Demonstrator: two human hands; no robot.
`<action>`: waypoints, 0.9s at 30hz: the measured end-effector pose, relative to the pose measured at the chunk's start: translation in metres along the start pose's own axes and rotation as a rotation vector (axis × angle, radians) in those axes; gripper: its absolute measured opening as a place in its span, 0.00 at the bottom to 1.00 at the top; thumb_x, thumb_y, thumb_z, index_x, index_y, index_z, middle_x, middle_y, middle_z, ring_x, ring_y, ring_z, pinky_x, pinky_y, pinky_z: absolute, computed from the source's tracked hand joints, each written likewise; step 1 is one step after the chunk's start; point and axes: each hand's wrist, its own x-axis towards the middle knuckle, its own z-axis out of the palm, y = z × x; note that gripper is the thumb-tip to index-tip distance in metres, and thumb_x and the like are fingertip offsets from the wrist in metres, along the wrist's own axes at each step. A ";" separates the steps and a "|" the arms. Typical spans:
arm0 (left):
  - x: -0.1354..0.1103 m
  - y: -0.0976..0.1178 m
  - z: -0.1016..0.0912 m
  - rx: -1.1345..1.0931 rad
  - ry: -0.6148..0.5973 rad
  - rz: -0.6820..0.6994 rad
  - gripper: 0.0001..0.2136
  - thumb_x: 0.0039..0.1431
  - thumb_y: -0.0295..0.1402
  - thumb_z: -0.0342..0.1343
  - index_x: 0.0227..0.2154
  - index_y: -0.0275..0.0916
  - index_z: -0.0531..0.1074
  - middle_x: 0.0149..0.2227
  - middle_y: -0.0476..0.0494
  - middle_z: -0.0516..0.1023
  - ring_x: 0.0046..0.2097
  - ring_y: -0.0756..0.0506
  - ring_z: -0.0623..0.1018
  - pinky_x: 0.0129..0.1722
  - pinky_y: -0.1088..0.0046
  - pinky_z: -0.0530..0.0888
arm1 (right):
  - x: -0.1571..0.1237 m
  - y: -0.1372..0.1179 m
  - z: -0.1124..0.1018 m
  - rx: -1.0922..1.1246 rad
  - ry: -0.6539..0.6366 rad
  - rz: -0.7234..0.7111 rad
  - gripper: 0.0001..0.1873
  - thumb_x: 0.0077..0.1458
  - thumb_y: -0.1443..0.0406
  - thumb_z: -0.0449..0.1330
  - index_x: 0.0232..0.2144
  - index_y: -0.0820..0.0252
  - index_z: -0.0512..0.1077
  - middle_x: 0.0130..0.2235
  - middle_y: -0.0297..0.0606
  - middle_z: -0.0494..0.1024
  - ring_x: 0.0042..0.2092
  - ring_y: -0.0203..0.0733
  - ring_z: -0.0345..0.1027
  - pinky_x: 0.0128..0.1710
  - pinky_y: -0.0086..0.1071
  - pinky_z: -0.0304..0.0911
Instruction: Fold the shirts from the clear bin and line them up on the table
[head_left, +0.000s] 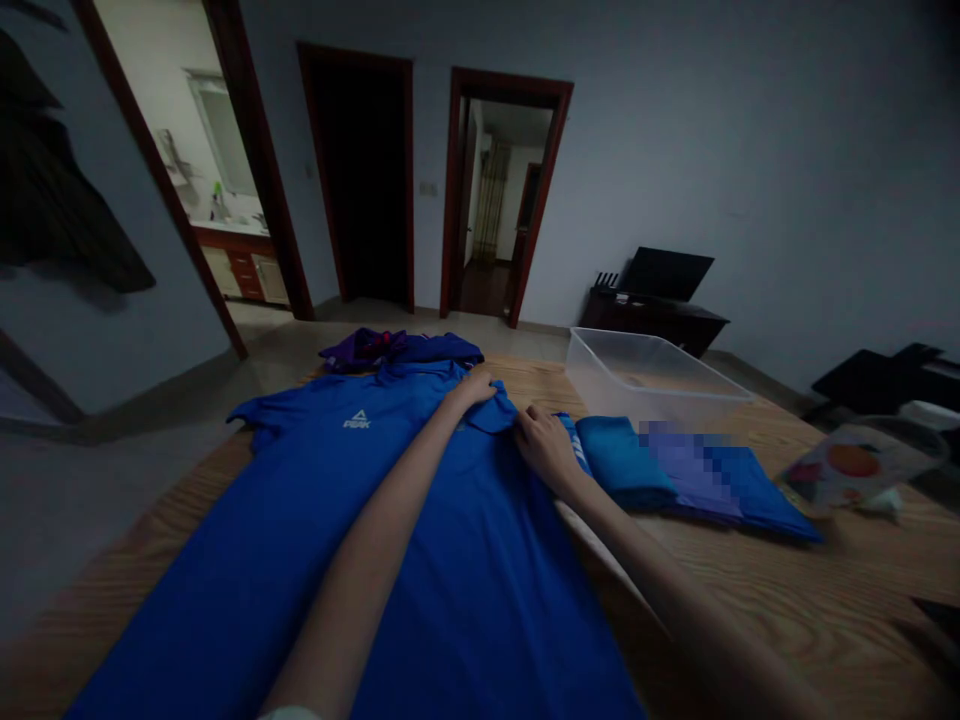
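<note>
A blue T-shirt with a white PEAK logo lies spread over the wooden table, its collar toward the far side and its hem toward me. My left hand reaches across it to the right shoulder, fingers closed on the cloth near the sleeve. At the sleeve's outer edge, my right hand has its fingers curled on the fabric; the fingertips are partly hidden. Just right of that hand sit folded garments: a teal one, a purple one and a blue one, side by side.
Crumpled purple and dark-blue clothes lie beyond the collar. A clear plastic bin stands behind the folded garments. A patterned translucent container is at the table's right. Farther back are doorways and a low dark cabinet with a screen.
</note>
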 end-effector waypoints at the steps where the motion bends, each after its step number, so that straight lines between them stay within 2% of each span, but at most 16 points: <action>1: -0.002 0.000 -0.002 0.006 0.004 -0.031 0.16 0.72 0.41 0.61 0.56 0.38 0.75 0.56 0.38 0.78 0.54 0.40 0.80 0.54 0.55 0.80 | 0.003 -0.002 0.001 0.008 0.017 -0.004 0.13 0.73 0.67 0.52 0.49 0.63 0.76 0.50 0.51 0.78 0.53 0.51 0.73 0.53 0.39 0.62; 5: -0.006 -0.002 -0.010 0.023 0.033 -0.165 0.18 0.72 0.41 0.61 0.58 0.37 0.74 0.58 0.37 0.77 0.55 0.39 0.80 0.55 0.53 0.80 | 0.015 -0.014 0.004 0.058 0.075 -0.047 0.13 0.75 0.65 0.51 0.48 0.62 0.76 0.48 0.48 0.78 0.50 0.49 0.73 0.52 0.37 0.63; 8: -0.010 -0.005 -0.014 0.025 0.046 -0.209 0.18 0.71 0.41 0.61 0.58 0.37 0.74 0.58 0.37 0.78 0.55 0.39 0.80 0.56 0.52 0.79 | 0.017 -0.027 0.007 0.110 0.094 -0.109 0.12 0.75 0.67 0.52 0.50 0.63 0.75 0.49 0.47 0.79 0.51 0.48 0.74 0.53 0.36 0.65; 11: -0.016 -0.009 -0.018 0.032 0.070 -0.225 0.18 0.72 0.42 0.61 0.57 0.37 0.75 0.58 0.37 0.78 0.57 0.38 0.80 0.58 0.51 0.78 | 0.010 -0.039 0.013 0.168 0.085 -0.205 0.12 0.74 0.66 0.55 0.55 0.61 0.74 0.52 0.45 0.79 0.54 0.44 0.74 0.56 0.34 0.66; 13: -0.022 -0.013 -0.021 0.038 0.091 -0.232 0.18 0.72 0.42 0.60 0.57 0.37 0.75 0.58 0.37 0.78 0.58 0.38 0.79 0.61 0.49 0.76 | 0.000 -0.044 0.017 0.194 0.077 -0.252 0.17 0.73 0.64 0.57 0.60 0.62 0.71 0.58 0.48 0.77 0.59 0.47 0.73 0.60 0.38 0.66; 15: -0.027 -0.016 -0.022 0.040 0.108 -0.231 0.17 0.73 0.42 0.59 0.57 0.38 0.76 0.58 0.37 0.78 0.60 0.37 0.78 0.63 0.47 0.74 | -0.013 -0.045 0.022 0.193 0.069 -0.272 0.24 0.72 0.60 0.58 0.65 0.65 0.68 0.65 0.56 0.72 0.66 0.54 0.67 0.66 0.46 0.63; 18: -0.032 -0.022 -0.021 0.028 0.110 -0.228 0.16 0.73 0.42 0.60 0.55 0.38 0.77 0.58 0.37 0.79 0.60 0.38 0.78 0.64 0.48 0.73 | -0.036 -0.044 0.030 0.143 0.047 -0.249 0.33 0.72 0.55 0.57 0.71 0.68 0.63 0.74 0.61 0.60 0.75 0.63 0.52 0.74 0.57 0.50; 20: -0.032 -0.025 -0.020 0.012 0.105 -0.229 0.15 0.72 0.42 0.60 0.53 0.38 0.78 0.57 0.37 0.79 0.59 0.38 0.78 0.64 0.49 0.73 | -0.051 -0.041 0.035 0.112 0.018 -0.200 0.34 0.74 0.53 0.54 0.72 0.69 0.62 0.76 0.61 0.55 0.77 0.63 0.47 0.75 0.58 0.47; 24: -0.027 -0.024 -0.015 -0.047 0.120 -0.192 0.18 0.74 0.45 0.57 0.55 0.38 0.77 0.57 0.36 0.80 0.58 0.38 0.79 0.63 0.52 0.72 | -0.069 -0.038 0.038 0.120 -0.008 -0.193 0.35 0.76 0.50 0.50 0.72 0.69 0.63 0.77 0.60 0.52 0.78 0.60 0.45 0.75 0.55 0.49; 27: -0.019 -0.014 -0.004 -0.082 0.132 -0.147 0.19 0.74 0.47 0.54 0.56 0.40 0.76 0.57 0.35 0.81 0.61 0.38 0.78 0.63 0.59 0.71 | -0.074 -0.040 0.036 0.106 0.042 -0.199 0.36 0.76 0.50 0.49 0.72 0.71 0.65 0.76 0.59 0.53 0.79 0.61 0.38 0.77 0.58 0.42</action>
